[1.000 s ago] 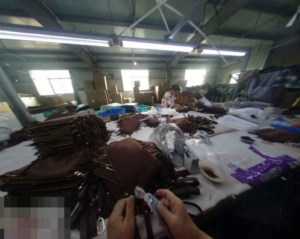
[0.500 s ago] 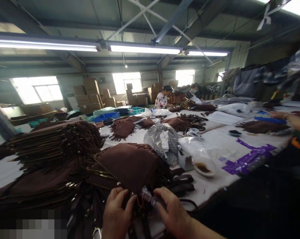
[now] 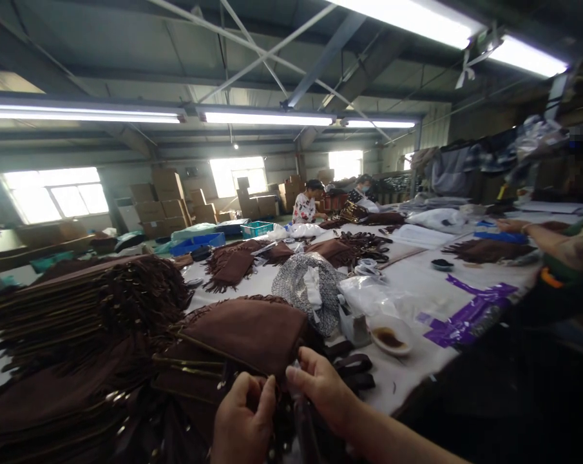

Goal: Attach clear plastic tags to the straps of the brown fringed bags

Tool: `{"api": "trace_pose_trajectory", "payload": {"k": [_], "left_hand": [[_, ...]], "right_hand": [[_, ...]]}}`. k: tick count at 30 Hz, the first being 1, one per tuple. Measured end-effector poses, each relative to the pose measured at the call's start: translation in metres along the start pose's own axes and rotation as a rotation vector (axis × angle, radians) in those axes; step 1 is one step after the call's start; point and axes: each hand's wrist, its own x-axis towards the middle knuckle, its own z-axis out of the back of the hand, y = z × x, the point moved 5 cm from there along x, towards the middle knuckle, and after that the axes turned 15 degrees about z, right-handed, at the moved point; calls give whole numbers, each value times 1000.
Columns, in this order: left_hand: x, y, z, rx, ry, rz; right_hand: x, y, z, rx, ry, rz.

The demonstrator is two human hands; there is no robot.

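A brown fringed bag [image 3: 252, 332] with a gold-coloured zip lies on similar bags in front of me. At its near corner my left hand [image 3: 245, 415] is closed in a pinch, and the small thing between its fingertips is hidden. Just to the right, my right hand [image 3: 324, 390] pinches a piece of clear plastic wrap [image 3: 305, 425], which hangs below the thumb. Dark straps [image 3: 356, 370] curl out beyond the right hand. Metal fittings glint among the straps below the bag.
A tall stack of brown bags [image 3: 73, 309] stands to the left. Beyond the bag lie a round black-and-white patterned item [image 3: 303, 290], a dish of brown liquid [image 3: 390, 336] and purple packaging [image 3: 468, 316]. A co-worker's arm [image 3: 542, 238] reaches in at right; two people sit farther back.
My view has tilted up and turned slightly right. The right hand has come up to the bag's corner, and the plastic now hangs below its thumb. The left hand stays pinched at the bag's edge.
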Motion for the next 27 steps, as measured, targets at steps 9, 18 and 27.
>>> {"api": "trace_pose_trajectory", "payload": {"k": [9, 18, 27], "left_hand": [[-16, 41, -40, -739, 474, 788], [-23, 69, -62, -771, 468, 802], [-27, 69, -62, -864, 477, 856]], "right_hand": [[38, -10, 22, -860, 69, 89], [-37, -6, 13, -783, 65, 43], [-43, -40, -9, -265, 71, -264]]}}
